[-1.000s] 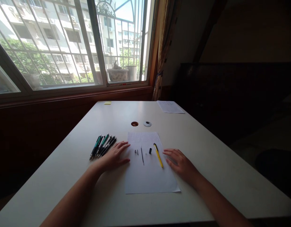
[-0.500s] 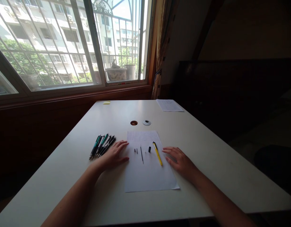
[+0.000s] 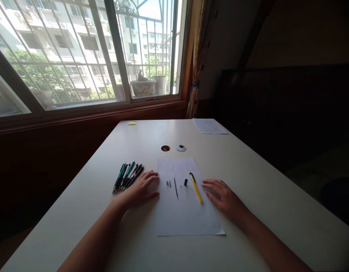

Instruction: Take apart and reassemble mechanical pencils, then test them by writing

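Observation:
My left hand [image 3: 142, 189] lies on the table at the left edge of a sheet of paper [image 3: 185, 221], fingers apart and holding nothing. At the sheet's right edge rests my right hand [image 3: 222, 194], also open, its fingertips near a yellow pen barrel [image 3: 196, 189] with a black clip end. On the paper, from left to right, are a small metal tip [image 3: 167, 183], a thin spring-like piece [image 3: 170, 184], a dark pen refill [image 3: 176, 189], a tiny pale piece [image 3: 180, 185] and a short black grip sleeve [image 3: 185, 182]. None of these parts is touched.
Several pens [image 3: 127, 177] lie bunched just beyond my left hand. Farther back the white table [image 3: 112, 147] has a round hole [image 3: 165, 148] with a ring-shaped cover [image 3: 181, 148] beside it. Papers [image 3: 210, 126] and a yellow sticky note [image 3: 132, 123] lie near the far edge.
The whole view has shifted slightly, so the table and everything on it appear a little farther right. Both hands stay beside the paper, and the pen parts keep their places on it.

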`<state>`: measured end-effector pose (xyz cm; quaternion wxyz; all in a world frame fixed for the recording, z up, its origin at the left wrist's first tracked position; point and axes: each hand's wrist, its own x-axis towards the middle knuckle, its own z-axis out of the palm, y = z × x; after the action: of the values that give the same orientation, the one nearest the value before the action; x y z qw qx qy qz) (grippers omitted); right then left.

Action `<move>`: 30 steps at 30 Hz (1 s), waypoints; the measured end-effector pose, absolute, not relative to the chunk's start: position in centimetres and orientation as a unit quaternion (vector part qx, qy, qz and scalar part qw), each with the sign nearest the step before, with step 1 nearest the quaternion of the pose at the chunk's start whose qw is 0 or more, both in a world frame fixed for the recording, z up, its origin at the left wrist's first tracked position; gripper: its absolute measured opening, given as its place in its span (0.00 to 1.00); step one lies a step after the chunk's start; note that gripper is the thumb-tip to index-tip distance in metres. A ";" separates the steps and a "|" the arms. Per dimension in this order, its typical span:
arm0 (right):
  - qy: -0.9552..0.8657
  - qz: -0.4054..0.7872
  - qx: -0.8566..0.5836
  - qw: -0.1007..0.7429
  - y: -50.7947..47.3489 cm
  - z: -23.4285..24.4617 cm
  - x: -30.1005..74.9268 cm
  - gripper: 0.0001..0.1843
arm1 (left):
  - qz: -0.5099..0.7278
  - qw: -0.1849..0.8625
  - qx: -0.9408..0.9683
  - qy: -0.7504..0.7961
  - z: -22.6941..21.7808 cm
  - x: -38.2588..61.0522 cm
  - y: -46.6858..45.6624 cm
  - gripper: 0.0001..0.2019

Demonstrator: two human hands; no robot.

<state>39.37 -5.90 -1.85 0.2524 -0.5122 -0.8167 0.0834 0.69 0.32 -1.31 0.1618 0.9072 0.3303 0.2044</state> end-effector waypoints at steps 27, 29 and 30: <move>-0.813 0.087 -0.518 0.254 -5.4 -2.0 39.5 0.13 | 0.172 0.159 0.913 0.333 -0.2 1.0 0.1 0.28; -0.811 0.091 -0.520 0.251 -5.3 -2.0 39.5 0.12 | 0.168 0.162 0.912 0.337 0.0 1.1 0.0 0.28; -0.811 0.093 -0.521 0.250 -5.3 -1.9 39.5 0.12 | 0.165 0.163 0.912 0.338 0.1 1.1 0.0 0.28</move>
<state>39.46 -5.34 -1.91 0.2497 -0.5211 -0.8108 0.0933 1.08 -0.01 0.06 0.1629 0.9122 0.3381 0.1646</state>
